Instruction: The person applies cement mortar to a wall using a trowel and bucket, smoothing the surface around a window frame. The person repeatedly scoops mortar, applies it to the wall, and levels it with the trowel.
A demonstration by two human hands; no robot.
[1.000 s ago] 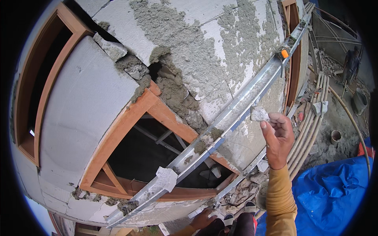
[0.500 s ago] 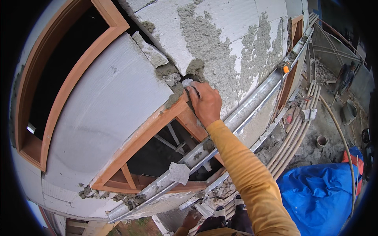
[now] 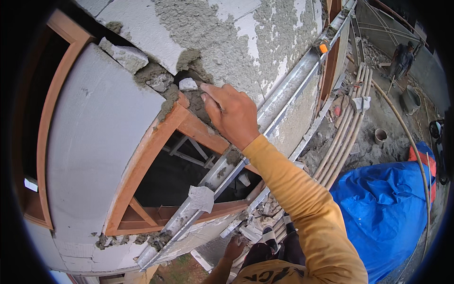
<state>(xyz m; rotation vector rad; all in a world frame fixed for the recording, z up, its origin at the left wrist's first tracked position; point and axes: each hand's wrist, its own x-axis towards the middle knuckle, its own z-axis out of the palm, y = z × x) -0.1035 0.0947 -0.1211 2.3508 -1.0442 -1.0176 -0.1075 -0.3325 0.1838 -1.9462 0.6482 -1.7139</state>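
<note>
Head, right hand (image 3: 232,113), one white chunk (image 3: 188,84) alongside

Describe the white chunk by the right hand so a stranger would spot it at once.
Find the wooden frame nearest the right hand, then its top corner. There, in a dark gap in the wall, the chunk sits just left of the fingertips. It is bright white among grey mortar, and smaller than the white piece on the metal channel.

Right of the right hand (image 3: 232,116), poles (image 3: 341,142) are laid bundled; beyond, small bucket (image 3: 380,139) and person (image 3: 403,59) are seen. Blue tarp (image 3: 378,213) is heaped lower right of hand.
</note>
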